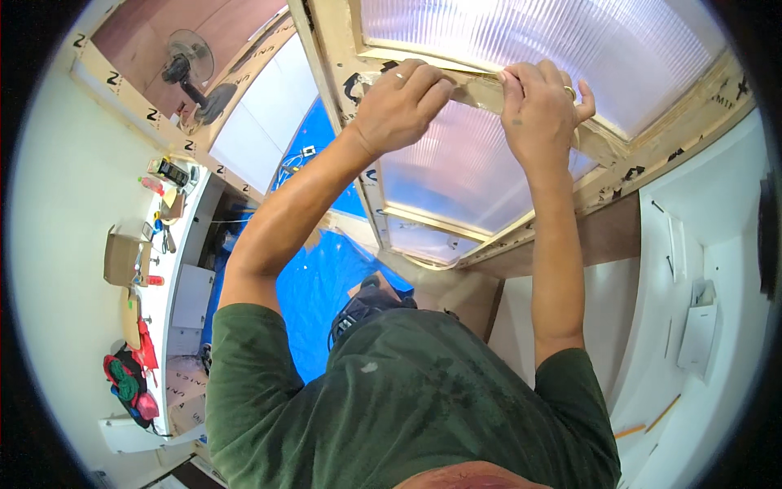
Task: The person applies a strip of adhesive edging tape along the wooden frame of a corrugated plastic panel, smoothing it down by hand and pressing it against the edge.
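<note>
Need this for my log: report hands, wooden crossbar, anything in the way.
Left hand, right hand: both at the wooden crossbar, fingers bent. Crossbar sits between ribbed translucent panels. Hands hide parts of it.

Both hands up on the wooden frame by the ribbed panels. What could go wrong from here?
1. The thin pale strip near the left hand and right hand could bend or crack if pressed unevenly.
2. The upper ribbed translucent panel is right beside both hands, so a slip might scuff it.
3. The blue floor sheet is wrinkled and might catch a foot.
</note>
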The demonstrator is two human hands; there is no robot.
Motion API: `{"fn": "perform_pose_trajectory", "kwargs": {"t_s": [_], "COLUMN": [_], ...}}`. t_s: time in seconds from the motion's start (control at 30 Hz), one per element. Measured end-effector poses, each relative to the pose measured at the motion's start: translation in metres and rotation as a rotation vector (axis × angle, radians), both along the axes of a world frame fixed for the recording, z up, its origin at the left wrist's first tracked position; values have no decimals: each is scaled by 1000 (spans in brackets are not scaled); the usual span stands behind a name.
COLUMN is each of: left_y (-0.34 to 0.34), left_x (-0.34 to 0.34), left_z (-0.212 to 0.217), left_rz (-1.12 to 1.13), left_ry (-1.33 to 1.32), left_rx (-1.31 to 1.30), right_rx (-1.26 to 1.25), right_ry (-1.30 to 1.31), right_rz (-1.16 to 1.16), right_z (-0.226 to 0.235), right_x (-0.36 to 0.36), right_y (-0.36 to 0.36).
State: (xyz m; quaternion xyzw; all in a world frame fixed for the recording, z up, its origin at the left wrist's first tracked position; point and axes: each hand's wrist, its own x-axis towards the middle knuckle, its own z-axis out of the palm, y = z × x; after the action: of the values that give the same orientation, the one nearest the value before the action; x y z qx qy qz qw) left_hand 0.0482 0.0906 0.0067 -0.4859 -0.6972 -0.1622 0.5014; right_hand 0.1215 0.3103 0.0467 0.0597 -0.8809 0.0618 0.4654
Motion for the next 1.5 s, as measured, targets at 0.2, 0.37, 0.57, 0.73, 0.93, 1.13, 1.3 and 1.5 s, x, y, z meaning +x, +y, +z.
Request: {"fn": "perform_pose_trajectory", "kwargs": {"t_s": [0.2, 0.37, 0.57, 0.73, 0.93, 1.13, 1.3, 1.5], "left_y": [6, -29, -51, -44, -36, -40, -47, -63], "left_x": [19, -5, -24, -21, 10, 4, -14, -29], "left_z": [-8, -10, 23, 39, 9, -9, 10, 44], "left_rz": [74, 61, 12, 62, 259, 13, -5, 5], "left_ry": [-68, 22, 110, 85, -139, -73, -41, 135], "left_rx": [54, 43, -175, -277, -101, 236, -12, -381], "right_rx": [-33, -43, -39, -42, -57, -47, -28, -42], "right_ry": [-12, 5, 21, 16, 15, 25, 25, 27], "right_rz": [10, 27, 43, 29, 27, 46, 17, 43], "right_z": [-1, -3, -2, -2, -1, -1, -1, -2], "right_x": [-1, -1, -1, -2, -2, -1, -2, -2], "right_y": [-1, -2, 0, -1, -2, -5, 0, -2]}}
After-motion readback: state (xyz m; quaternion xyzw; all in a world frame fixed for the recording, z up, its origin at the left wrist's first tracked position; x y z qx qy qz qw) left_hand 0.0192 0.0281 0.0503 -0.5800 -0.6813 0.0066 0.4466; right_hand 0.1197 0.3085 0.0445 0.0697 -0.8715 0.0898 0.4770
